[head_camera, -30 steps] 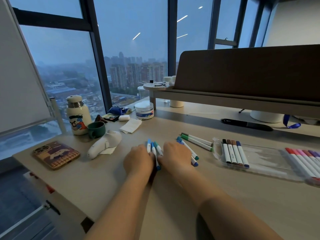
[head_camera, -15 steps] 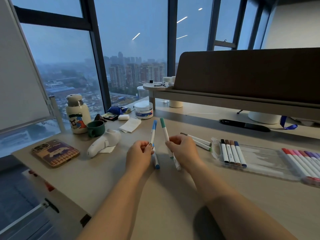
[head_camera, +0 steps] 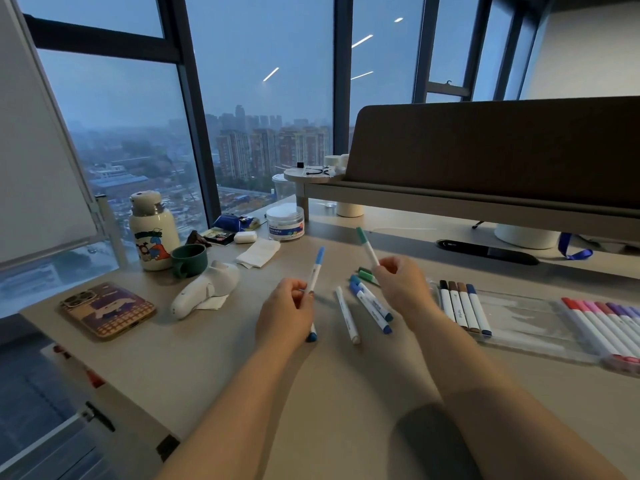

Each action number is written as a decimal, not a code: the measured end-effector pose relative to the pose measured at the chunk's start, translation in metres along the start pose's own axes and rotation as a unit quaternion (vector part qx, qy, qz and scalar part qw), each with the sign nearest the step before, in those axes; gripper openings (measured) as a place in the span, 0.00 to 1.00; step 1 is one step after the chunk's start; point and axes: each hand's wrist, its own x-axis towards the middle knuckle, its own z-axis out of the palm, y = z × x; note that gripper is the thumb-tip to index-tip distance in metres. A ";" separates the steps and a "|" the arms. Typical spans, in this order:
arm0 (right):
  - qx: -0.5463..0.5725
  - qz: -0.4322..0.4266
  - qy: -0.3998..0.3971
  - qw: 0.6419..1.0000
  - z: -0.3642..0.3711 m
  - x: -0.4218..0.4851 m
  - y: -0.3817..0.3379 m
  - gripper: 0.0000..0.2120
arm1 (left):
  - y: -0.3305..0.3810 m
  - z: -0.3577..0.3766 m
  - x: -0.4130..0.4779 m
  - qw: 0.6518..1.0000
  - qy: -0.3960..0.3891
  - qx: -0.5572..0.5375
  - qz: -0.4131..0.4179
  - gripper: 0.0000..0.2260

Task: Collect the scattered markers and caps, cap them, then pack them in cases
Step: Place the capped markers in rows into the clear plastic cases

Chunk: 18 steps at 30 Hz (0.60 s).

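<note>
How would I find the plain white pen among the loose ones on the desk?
From the clear case of markers on the right of the desk, look left to the loose markers lying between the right hand and the left hand. The white marker is the leftmost one lying flat. The blue markers beside it have coloured ends, but it shows none.

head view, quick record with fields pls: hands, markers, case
left hand: grips blue marker, cap end up
right hand: pinches teal marker, cap end up
loose on desk: white marker and blue pair between the hands; green markers partly behind right hand
case: clear, flat, right of the hands; four markers at its left end
red-to-purple markers: farther right, in clear plastic; same case or not, cannot tell
</note>
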 end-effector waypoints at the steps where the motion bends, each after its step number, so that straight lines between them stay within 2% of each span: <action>1: -0.038 -0.009 0.003 0.999 -0.007 0.002 0.004 0.04 | 0.003 0.003 0.000 0.999 0.005 0.049 0.008 0.06; 4: -0.171 -0.029 0.020 0.985 -0.025 0.006 0.016 0.03 | 0.011 0.012 -0.001 0.992 0.008 0.122 0.008 0.07; 7: -0.387 -0.067 0.050 0.918 -0.037 0.010 0.023 0.07 | 0.014 0.018 0.000 0.987 -0.008 0.157 0.014 0.09; 9: -0.465 -0.082 0.041 0.881 -0.039 0.014 0.027 0.09 | 0.013 0.019 0.000 0.986 -0.014 0.164 0.022 0.08; 14: -0.498 -0.085 0.006 0.863 -0.030 0.018 0.032 0.09 | 0.014 0.022 0.001 0.983 -0.041 0.178 0.018 0.06; 18: -0.454 -0.058 -0.018 0.889 -0.023 0.016 0.028 0.10 | 0.017 0.027 0.001 0.982 -0.071 0.173 0.025 0.06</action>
